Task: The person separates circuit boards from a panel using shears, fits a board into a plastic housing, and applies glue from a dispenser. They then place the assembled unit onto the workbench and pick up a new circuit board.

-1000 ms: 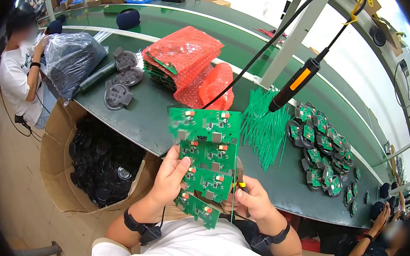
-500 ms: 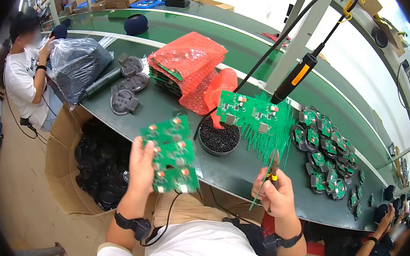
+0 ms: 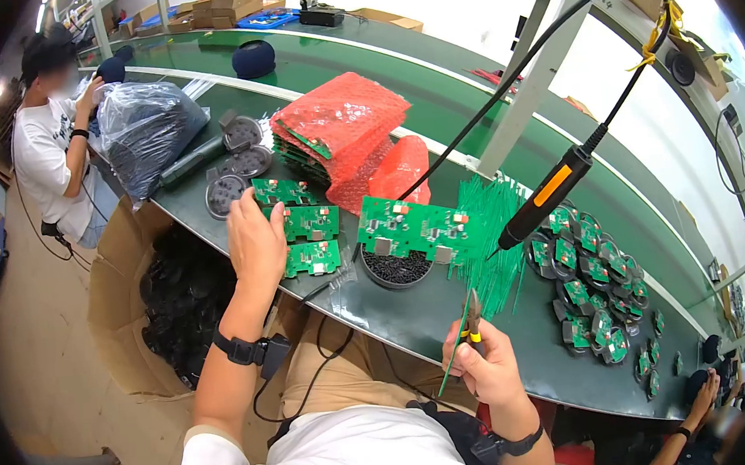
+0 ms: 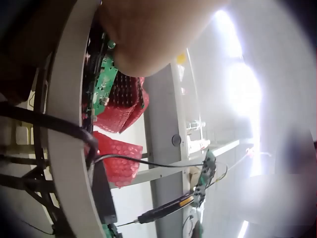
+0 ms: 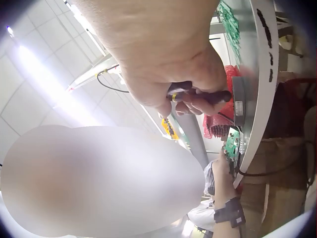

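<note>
My left hand [image 3: 258, 242] pinches the left edge of a panel of green circuit boards [image 3: 311, 224], close over the table beside the black speaker-like parts. In the left wrist view the panel [image 4: 105, 84] shows below the blurred hand. My right hand [image 3: 489, 366], in front of the table edge, grips cutting pliers [image 3: 473, 312] with yellow-ringed handles, tips pointing up. A thin green strip [image 3: 449, 363] runs alongside the pliers in the same hand. Another green board panel [image 3: 415, 229] overlaps a bowl of small black pieces [image 3: 396, 271] and loose green strips [image 3: 492, 266].
A corded black tool [image 3: 546, 195] with an orange stripe hangs over the table. Red bubble wrap [image 3: 345, 115] covers stacked boards behind. Round assembled parts [image 3: 585, 276] cover the right side. A cardboard box [image 3: 124, 325] of black parts stands front left. Another person [image 3: 52, 163] works far left.
My left hand has carried its panel up and forward from the table's front edge to over the table. The right hand, still gripping the pliers, has shifted slightly left and down.
</note>
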`<state>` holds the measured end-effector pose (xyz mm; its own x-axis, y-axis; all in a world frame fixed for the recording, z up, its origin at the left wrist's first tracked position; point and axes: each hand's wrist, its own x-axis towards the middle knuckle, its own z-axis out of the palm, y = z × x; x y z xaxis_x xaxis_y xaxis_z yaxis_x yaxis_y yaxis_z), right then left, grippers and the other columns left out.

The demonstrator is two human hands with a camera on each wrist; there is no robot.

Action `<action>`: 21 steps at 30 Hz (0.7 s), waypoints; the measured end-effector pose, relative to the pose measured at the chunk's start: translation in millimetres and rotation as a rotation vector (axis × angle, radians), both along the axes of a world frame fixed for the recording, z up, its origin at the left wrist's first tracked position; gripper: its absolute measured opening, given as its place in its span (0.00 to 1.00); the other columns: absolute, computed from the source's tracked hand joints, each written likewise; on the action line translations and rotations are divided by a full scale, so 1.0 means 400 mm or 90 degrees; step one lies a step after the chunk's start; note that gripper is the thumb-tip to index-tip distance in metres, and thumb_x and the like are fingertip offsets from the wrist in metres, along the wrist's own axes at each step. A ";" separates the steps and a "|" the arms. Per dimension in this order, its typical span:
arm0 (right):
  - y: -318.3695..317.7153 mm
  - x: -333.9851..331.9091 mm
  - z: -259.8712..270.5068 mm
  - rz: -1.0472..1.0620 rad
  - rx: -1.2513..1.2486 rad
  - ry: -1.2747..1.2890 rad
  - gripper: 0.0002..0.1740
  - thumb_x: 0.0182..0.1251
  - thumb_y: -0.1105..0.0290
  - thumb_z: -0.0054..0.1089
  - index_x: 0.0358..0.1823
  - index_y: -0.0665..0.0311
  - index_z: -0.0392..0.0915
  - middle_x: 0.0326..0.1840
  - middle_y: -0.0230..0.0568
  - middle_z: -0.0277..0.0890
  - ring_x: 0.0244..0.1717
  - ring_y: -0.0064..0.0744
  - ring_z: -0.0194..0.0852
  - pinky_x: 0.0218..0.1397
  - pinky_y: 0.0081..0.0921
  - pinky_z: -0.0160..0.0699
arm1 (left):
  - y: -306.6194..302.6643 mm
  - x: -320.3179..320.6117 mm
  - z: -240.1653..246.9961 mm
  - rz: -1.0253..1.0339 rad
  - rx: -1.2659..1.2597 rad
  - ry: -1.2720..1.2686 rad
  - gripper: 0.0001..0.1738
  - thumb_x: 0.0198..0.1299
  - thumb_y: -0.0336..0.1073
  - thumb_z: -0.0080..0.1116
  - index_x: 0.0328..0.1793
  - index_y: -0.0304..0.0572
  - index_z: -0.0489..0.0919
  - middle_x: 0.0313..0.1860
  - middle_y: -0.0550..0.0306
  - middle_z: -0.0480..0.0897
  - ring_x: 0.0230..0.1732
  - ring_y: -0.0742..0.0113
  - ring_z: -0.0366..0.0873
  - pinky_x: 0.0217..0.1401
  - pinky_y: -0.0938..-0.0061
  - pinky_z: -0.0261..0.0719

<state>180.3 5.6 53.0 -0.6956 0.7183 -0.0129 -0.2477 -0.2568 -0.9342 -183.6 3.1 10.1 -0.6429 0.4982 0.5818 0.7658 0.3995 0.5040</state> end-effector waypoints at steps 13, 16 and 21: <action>-0.018 -0.021 -0.044 0.039 0.089 -0.220 0.11 0.75 0.69 0.65 0.51 0.67 0.78 0.47 0.30 0.75 0.51 0.22 0.70 0.61 0.26 0.69 | -0.126 0.222 0.141 -0.633 0.258 -0.710 0.37 0.61 0.15 0.62 0.74 0.42 0.62 0.62 0.49 0.72 0.56 0.63 0.79 0.40 0.71 0.91; -0.024 -0.024 -0.045 -0.001 0.089 -0.230 0.11 0.76 0.69 0.64 0.52 0.67 0.77 0.48 0.30 0.76 0.52 0.21 0.70 0.62 0.26 0.69 | -0.136 0.246 0.120 -0.633 0.252 -0.744 0.30 0.62 0.15 0.60 0.69 0.38 0.65 0.60 0.50 0.72 0.54 0.65 0.79 0.42 0.71 0.92; -0.018 -0.032 -0.027 -0.036 0.096 -0.243 0.12 0.76 0.70 0.63 0.54 0.67 0.76 0.48 0.29 0.76 0.53 0.21 0.70 0.63 0.25 0.69 | -0.151 0.270 0.113 -0.616 0.213 -0.742 0.28 0.63 0.15 0.60 0.68 0.36 0.65 0.57 0.50 0.74 0.53 0.64 0.81 0.45 0.70 0.93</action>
<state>167.5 -1.8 42.2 -0.6203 0.7690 -0.1541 0.1134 -0.1065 -0.9878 -75.8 -57.4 55.2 -0.3246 0.9301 0.1717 -0.2092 -0.2476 0.9460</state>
